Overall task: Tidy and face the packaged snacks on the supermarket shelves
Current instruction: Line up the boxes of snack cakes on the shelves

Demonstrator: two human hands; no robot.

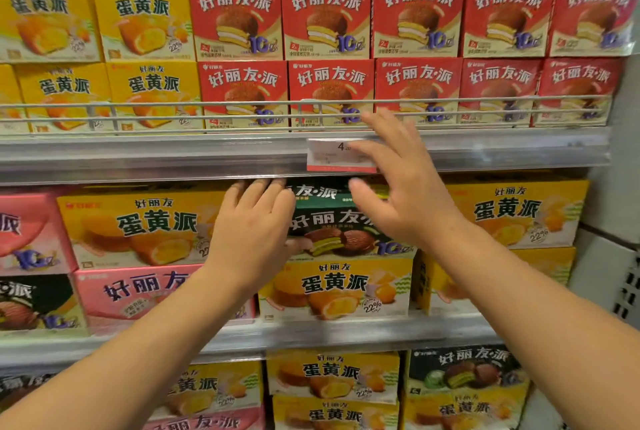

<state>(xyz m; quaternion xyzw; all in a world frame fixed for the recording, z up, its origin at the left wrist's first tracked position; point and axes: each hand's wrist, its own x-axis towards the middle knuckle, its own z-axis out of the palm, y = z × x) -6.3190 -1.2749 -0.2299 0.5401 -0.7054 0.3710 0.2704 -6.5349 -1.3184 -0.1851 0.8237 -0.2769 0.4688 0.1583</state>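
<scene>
- The middle shelf (450,329) carries two layers of wide snack boxes, and the dark green box (346,232) sits in its upper layer, near the centre, just under the lip of the top shelf (173,156).
- The top shelf, above the dark green box, holds two layers of upright boxes behind a wire rail (207,105): yellow boxes (142,21) to the left, red boxes (325,21) from the centre to the right end.
- A large yellow box (145,225) stands touching the dark green box on its left; another yellow box (519,211) stands to its right.
- Directly under the dark green box lies a yellow box (336,287), carrying it; left of that one lies a pink box (138,291).
- The bottom shelf, below the dark green box, holds more yellow boxes (332,374) and a second dark green box (467,370) to the right.
- The left hand (252,225) lies against the left end of the dark green box, fingers (256,187) extended together and reaching over its top edge; whether they curl behind it cannot be seen.
- The right hand (408,187) is raised in front of the box's right part, fingers (384,124) spread wide and straight, gripping nothing; whether it touches the box cannot be told.
- A white price tag (329,156) hangs on the top shelf's edge just above the dark green box, partly behind the right hand.
</scene>
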